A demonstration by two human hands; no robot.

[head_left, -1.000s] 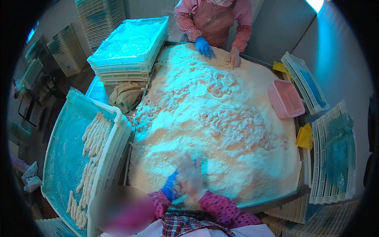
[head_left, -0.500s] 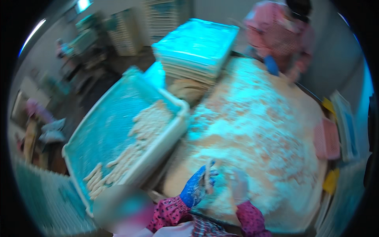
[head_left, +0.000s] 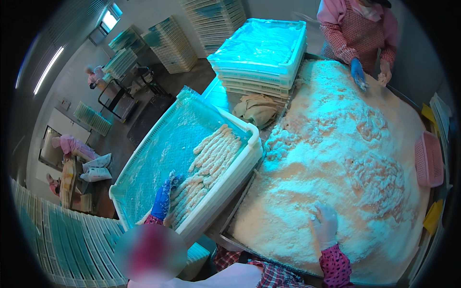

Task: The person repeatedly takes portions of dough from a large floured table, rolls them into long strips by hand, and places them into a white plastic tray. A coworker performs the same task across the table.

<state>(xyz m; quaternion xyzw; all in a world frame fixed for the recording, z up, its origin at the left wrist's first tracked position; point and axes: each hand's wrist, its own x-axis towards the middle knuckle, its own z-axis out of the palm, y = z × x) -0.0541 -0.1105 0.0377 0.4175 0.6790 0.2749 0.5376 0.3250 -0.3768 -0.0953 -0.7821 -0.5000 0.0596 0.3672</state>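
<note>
My left hand (head_left: 163,198), in a blue glove dusted with white coating, is inside the turquoise-lined tray (head_left: 139,168). Its fingers are drawn together beside rows of pale coated strips (head_left: 206,168); whatever they may hold is hidden. To the right, my right hand (head_left: 325,223), in a whitish see-through glove, rests on the heap of pale crumb coating (head_left: 293,192). Its fingers stretch out over the loose crumbs, and no strip shows clearly in them.
Stacked lined trays (head_left: 259,53) stand beyond my tray, near a crumpled tan cloth (head_left: 257,109). Across the heap, a co-worker (head_left: 357,38) has both hands at the crumbs. A pink basket (head_left: 429,159) lines the right edge. Tray stacks (head_left: 62,240) rise at the lower left.
My left hand has gone from above the crumbs, where it held a strip, leftward into the tray. My right hand now touches the heap. The view has shifted and is sharper.
</note>
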